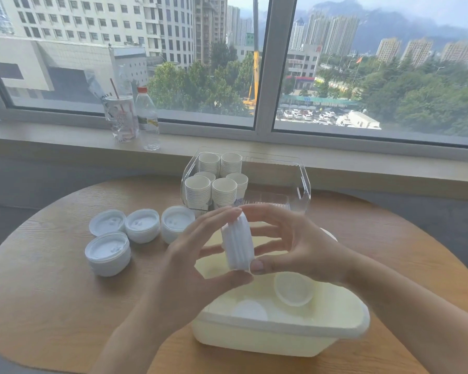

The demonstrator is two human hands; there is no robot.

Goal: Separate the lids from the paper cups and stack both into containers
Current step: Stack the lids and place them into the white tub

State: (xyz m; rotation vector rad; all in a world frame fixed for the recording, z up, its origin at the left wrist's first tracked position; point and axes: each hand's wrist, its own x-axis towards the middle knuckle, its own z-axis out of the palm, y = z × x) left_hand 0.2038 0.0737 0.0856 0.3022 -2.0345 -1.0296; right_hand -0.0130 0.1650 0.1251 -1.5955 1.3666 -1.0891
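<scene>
A short stack of white lids (237,242), turned on edge, is held between both hands above the pale yellow tub (278,333). My left hand (200,255) grips it from the left, thumb underneath. My right hand (289,241) pinches it from the right with thumb and fingers. Inside the tub lie a lid (294,289) and another pale lid (250,310). Several stacks of white paper cups (219,182) stand in the clear plastic container (303,182) behind my hands. Several piles of white lids (142,225) sit on the table to the left.
The round wooden table (52,279) stands against a window sill (362,163). On the sill are a clear drink cup with a straw (122,118) and a plastic water bottle (147,120).
</scene>
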